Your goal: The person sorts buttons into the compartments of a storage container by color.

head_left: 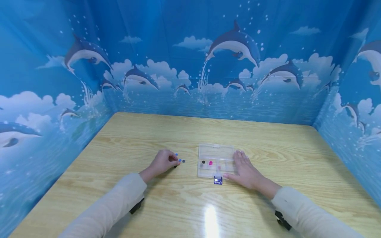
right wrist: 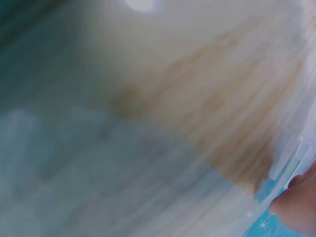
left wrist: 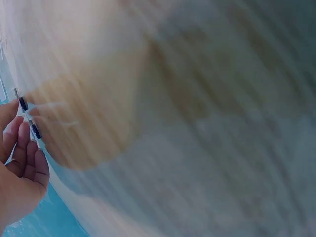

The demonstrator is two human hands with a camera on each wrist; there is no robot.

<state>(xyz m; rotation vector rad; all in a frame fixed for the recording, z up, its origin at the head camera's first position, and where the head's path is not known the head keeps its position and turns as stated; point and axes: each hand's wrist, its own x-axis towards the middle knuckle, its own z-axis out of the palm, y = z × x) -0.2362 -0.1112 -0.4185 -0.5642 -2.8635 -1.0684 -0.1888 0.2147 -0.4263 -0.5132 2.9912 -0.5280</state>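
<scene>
In the head view my left hand [head_left: 163, 161] is low over the table, thumb and fingers bent around a gap. Its fingertips are right at several small blue and dark discs, among them a blue disc [head_left: 180, 160] and a darker disc [head_left: 183, 161]. The left wrist view shows the thumb close to a dark piece [left wrist: 23, 102]. My right hand [head_left: 245, 172] spreads over the right side of a clear plastic compartment box [head_left: 208, 174], lid laid back. Inside are a black disc [head_left: 203, 162] and a pink piece [head_left: 210, 163].
A small shiny blue square piece [head_left: 218, 180] is at the box's front edge, near the right thumb. The wood-grain table [head_left: 166, 132] has a dolphin-print curtain [head_left: 166, 66] along its back and sides.
</scene>
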